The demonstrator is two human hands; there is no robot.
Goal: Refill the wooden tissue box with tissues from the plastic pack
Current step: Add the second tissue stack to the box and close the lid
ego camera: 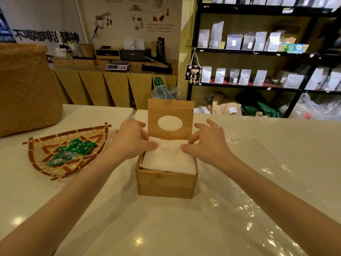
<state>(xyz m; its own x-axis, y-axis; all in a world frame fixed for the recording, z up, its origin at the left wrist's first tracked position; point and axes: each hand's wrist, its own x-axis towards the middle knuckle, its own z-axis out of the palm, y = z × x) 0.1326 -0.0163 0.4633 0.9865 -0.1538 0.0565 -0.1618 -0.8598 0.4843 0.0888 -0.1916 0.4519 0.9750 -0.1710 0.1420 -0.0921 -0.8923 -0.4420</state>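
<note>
The wooden tissue box (166, 183) stands on the white counter in front of me. Its lid (170, 109), with an oval hole, is raised upright at the back. A white stack of tissues (168, 159) fills the box and rises above its rim. My left hand (132, 139) rests on the stack's far left corner, thumb pressing on top. My right hand (204, 143) mirrors it on the far right corner, fingers spread. The clear plastic pack (249, 182) lies flat and crumpled on the counter to the right of the box.
A woven fan-shaped tray (36, 156) with several green wrapped candies (73, 150) lies at the left. A large woven basket (25, 87) stands at the far left. Behind the counter are a wooden sideboard and black shelves with bags.
</note>
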